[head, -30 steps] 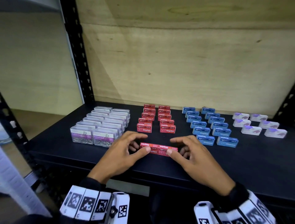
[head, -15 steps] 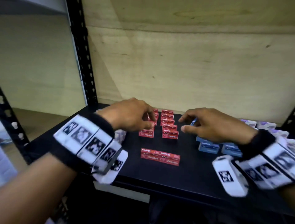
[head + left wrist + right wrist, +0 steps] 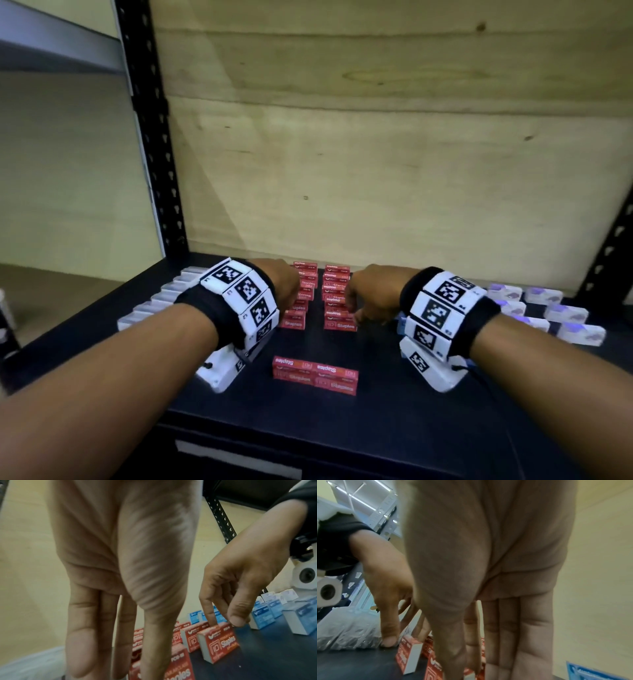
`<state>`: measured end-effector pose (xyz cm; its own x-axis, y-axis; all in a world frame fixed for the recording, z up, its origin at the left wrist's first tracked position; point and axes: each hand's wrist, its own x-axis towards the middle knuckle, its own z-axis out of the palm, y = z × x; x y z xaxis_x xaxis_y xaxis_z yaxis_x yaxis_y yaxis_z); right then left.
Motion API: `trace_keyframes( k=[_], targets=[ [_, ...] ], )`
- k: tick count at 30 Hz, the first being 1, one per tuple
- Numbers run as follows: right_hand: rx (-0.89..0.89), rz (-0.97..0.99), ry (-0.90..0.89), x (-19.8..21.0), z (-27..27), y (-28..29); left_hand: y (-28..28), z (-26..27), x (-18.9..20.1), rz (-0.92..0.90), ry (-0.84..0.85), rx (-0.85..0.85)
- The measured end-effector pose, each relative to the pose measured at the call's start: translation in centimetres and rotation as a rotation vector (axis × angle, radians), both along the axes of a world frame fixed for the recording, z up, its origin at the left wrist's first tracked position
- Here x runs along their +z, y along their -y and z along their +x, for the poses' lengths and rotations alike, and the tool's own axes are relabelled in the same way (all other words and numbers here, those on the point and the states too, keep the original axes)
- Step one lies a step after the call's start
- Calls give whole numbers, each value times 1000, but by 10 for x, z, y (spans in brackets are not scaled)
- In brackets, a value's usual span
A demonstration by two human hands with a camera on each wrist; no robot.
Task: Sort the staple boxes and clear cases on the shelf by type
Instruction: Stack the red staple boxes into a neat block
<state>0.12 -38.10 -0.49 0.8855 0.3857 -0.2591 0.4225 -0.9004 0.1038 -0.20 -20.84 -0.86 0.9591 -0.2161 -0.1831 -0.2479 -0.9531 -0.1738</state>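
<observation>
Two columns of red staple boxes [image 3: 337, 310] run back from the middle of the black shelf [image 3: 387, 428]. My left hand [image 3: 286, 289] hangs over the left column with its fingers [image 3: 82, 635] straight and pointing down, its thumb tip beside that column's front box [image 3: 408, 655]. My right hand [image 3: 368, 299] reaches over the right column, its thumb and index tips touching the top of the front box [image 3: 221, 642]. A separate block of red staple boxes [image 3: 315, 375] lies near the front edge, between my wrists. Neither hand holds anything.
Clear paper-clip cases [image 3: 154, 305] stand in rows at the left. Blue staple boxes [image 3: 267, 615] sit right of the red ones, mostly behind my right wrist in the head view. White and purple boxes [image 3: 565, 313] fill the far right. A plywood wall [image 3: 376, 171] closes the back.
Both hands let go of the red block at the front and moved back over the two red columns. The block stays where it was left.
</observation>
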Motion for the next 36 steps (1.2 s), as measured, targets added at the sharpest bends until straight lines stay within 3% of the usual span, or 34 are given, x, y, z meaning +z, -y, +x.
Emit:
trace_keyframes(
  k=[5,19,24,36],
  targets=[
    [-12,37,-37,2,2,-3,6,1,9,20,-142,15],
    [10,146,-134,-2,0,-5,-6,-10,8,-47,-56,-19],
    [-3,176,-227,-2,-15,3,-9,-14,12,-94,-321,-5],
    [5,181,-304,-5,-42,24,-25,-29,2,-186,-376,0]
  ],
)
